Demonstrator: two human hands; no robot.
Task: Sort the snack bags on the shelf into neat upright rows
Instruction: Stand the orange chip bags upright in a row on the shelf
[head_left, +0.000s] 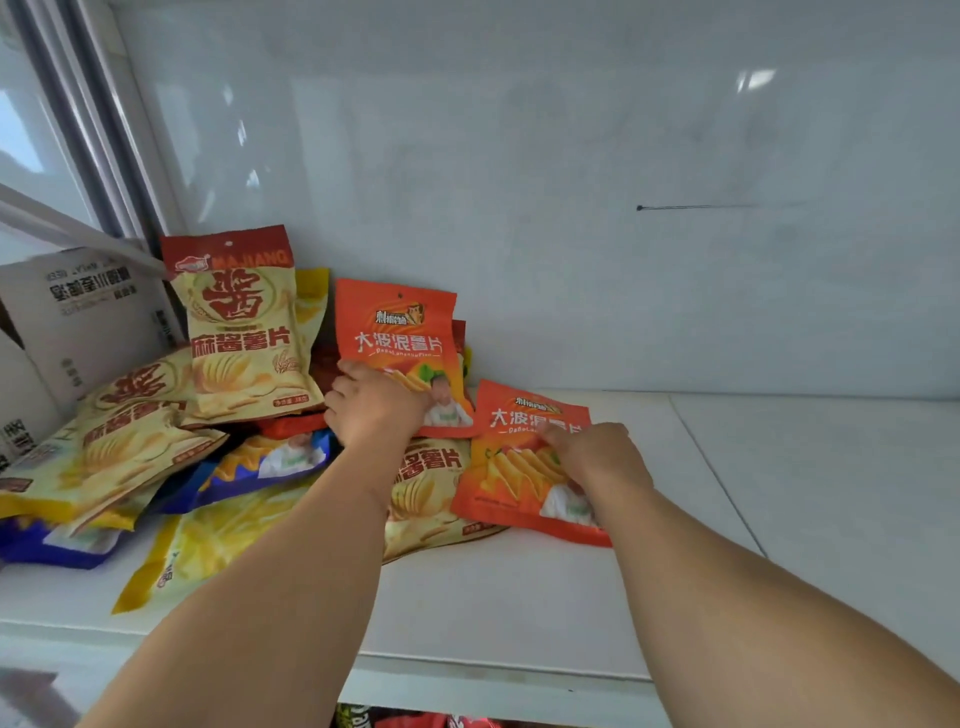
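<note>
An upright orange snack bag (397, 338) with white lettering was gripped at its lower left by the left hand (374, 405), near the shelf's (519, 597) back wall. A second orange bag (524, 467), lying tilted, was pinched by the right hand (597, 452). Cream-and-red bags (244, 332) stood or lay heaped at left, over blue (260, 462) and yellow bags (208, 545).

Two bare forearms come into view from the near edge, with no sleeve, watch, bracelet or ring showing on either. The left hand (376, 402) and the right hand (597, 449) are ungloved. The fingernails are too blurred to make out.
</note>
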